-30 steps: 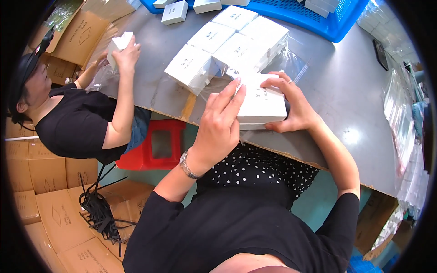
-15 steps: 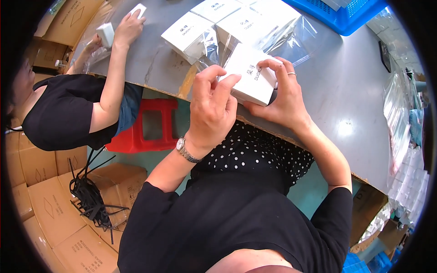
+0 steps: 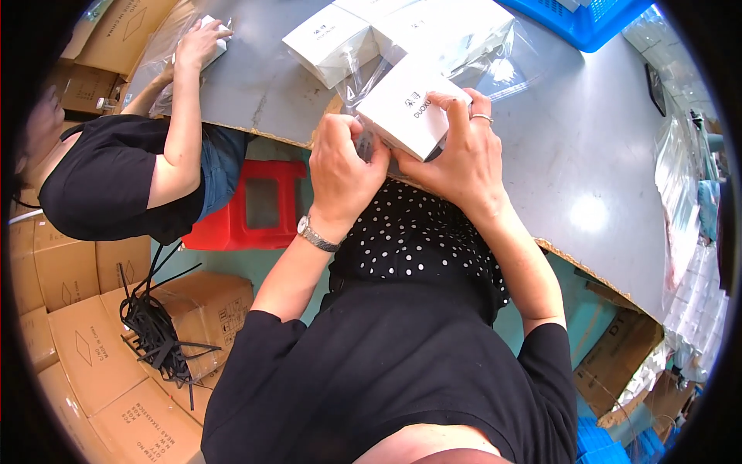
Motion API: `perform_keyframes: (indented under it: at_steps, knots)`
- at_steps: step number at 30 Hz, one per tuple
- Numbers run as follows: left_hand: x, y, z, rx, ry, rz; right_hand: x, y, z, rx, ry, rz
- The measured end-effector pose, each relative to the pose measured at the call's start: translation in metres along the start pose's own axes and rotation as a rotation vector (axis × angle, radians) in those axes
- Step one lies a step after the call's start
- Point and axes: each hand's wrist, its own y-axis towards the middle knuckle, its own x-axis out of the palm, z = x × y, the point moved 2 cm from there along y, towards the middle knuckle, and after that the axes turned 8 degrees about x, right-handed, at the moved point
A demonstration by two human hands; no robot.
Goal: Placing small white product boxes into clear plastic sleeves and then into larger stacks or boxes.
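Note:
A white box with dark print on its lid is tilted at the near edge of the grey table. My right hand, with a ring on one finger, grips it. The thumb is at its near lower corner and the index finger bends over the top. At the box's near left side, my left hand is closed with thumb and fingers curled in. Clear plastic film shows at those fingertips, partly hidden by them. More film lies between this box and several white boxes standing just beyond.
Left, a co-worker's hand rests on a small white item in clear film. A blue basket stands far right, near a dark phone-like object. A red stool, cartons and black straps are below left.
My left hand has dropped from the box's top corner to its near left side, its fingers curling in. The box has shifted slightly left. The co-worker's hands have moved down and left.

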Motion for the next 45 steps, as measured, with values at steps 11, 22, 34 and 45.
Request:
perform_keyframes:
  at_steps: [11, 22, 34, 45]
  knots:
    - [0.003, -0.026, 0.015, 0.034, -0.095, -0.287, 0.008, -0.003, -0.004, -0.003, -0.056, 0.050]
    - [-0.009, -0.033, 0.006, -0.124, -0.241, -0.275, -0.008, 0.000, 0.009, -0.314, 0.103, -0.175]
    - [-0.040, -0.008, -0.025, -0.102, -0.637, -0.371, 0.004, 0.018, 0.029, -0.534, 0.066, -0.524]
    - [0.032, 0.129, -0.002, 0.377, 0.279, -0.700, -0.005, 0.028, 0.035, -0.471, 0.114, -0.585]
